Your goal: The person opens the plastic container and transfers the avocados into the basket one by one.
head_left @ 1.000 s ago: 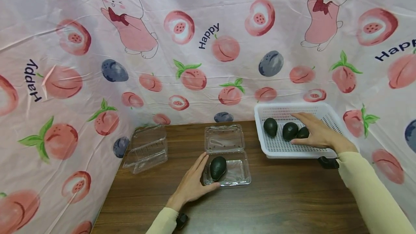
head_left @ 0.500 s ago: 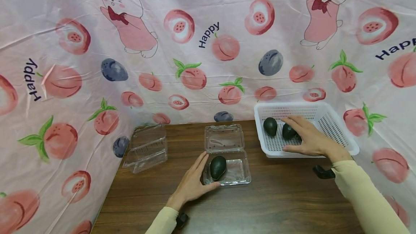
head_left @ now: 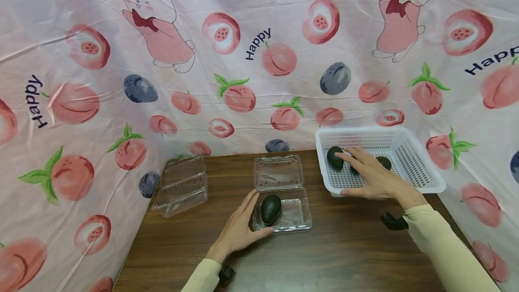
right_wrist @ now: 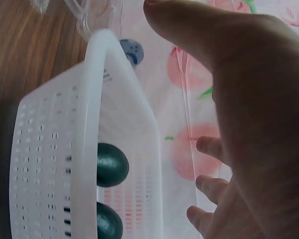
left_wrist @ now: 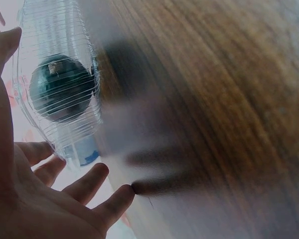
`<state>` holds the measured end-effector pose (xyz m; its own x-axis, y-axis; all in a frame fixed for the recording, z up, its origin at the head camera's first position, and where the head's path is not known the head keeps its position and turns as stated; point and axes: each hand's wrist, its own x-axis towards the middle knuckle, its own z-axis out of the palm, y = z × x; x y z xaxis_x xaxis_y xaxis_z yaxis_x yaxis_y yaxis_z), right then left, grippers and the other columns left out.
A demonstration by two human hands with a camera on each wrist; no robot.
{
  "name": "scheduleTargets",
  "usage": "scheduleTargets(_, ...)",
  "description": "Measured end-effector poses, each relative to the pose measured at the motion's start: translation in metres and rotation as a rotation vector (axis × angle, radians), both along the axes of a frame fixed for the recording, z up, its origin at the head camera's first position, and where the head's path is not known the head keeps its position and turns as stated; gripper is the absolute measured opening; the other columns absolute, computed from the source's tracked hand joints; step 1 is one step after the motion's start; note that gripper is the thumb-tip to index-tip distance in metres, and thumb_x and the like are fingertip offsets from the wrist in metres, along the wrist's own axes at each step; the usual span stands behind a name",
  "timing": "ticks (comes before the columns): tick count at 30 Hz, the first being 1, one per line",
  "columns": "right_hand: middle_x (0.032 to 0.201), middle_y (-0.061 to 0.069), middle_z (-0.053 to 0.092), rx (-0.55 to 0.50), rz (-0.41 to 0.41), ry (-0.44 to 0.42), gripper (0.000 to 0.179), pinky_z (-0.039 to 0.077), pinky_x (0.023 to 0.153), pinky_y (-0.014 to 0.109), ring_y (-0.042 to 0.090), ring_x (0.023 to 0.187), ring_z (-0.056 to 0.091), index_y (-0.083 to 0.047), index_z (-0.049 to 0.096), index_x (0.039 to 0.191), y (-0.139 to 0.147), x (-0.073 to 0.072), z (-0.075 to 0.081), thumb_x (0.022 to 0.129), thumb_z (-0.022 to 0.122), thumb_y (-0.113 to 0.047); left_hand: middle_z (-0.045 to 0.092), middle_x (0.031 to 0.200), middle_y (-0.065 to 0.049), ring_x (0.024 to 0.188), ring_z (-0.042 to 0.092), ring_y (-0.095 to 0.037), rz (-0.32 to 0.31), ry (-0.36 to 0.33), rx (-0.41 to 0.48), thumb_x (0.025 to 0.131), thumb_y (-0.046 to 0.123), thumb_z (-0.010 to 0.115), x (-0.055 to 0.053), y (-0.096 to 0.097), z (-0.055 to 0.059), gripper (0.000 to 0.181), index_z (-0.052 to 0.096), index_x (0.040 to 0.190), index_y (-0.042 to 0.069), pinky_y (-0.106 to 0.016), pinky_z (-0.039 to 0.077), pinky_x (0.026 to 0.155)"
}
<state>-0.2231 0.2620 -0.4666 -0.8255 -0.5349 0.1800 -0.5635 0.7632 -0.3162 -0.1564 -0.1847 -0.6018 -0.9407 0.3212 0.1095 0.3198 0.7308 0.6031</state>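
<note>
A dark green avocado (head_left: 270,209) lies in the left part of an opened clear plastic clamshell box (head_left: 299,213), whose lid (head_left: 279,171) is folded back. My left hand (head_left: 239,230) rests at the box's left front corner, thumb along the front and fingers along the side. In the left wrist view the fingers are spread beside the ribbed wall. My right hand (head_left: 373,175) hovers with spread fingers over the white basket (head_left: 421,168). One avocado (head_left: 334,158) sits near its fingertips, another (head_left: 383,162) shows behind the hand, and a third is mostly hidden beneath it.
A second clear clamshell box (head_left: 182,188) stands partly open at the table's left. Fruit-patterned cloth (head_left: 243,57) hangs behind and at both sides of the wooden table (head_left: 324,256). The basket's raised rim (right_wrist: 89,114) stands below the right hand.
My right hand has moved left across the basket, uncovering the avocado on the right and covering the middle one. The left hand and its box stay put.
</note>
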Motion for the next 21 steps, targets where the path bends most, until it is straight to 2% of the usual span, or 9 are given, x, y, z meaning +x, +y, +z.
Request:
scheduleTargets(15,0.179,0.025,0.039,-0.044,0.085,0.031,0.104,0.028,0.13,0.083,0.064,0.166,0.029,-0.017,0.044,0.172,-0.029,0.005,-0.004,0.088,0.094,-0.053,0.023,0.191,-0.001,0.168,0.042,-0.042,0.0,0.004,0.002,0.09,0.071,0.086,0.0,0.0,-0.001,0.121,0.028,0.181,0.017,-0.068,0.044,0.13)
scheduleTargets(21,0.182,0.023,0.036,-0.047,0.104,-0.006,0.104,0.024,0.132,0.083,0.059,0.17,0.024,-0.023,0.042,0.175,-0.042,0.006,-0.007,0.089,0.093,-0.055,0.023,0.191,-0.001,0.168,0.042,-0.042,0.002,0.005,0.003,0.09,0.069,0.087,0.0,0.001,-0.001,0.121,0.029,0.181,0.016,-0.068,0.044,0.13)
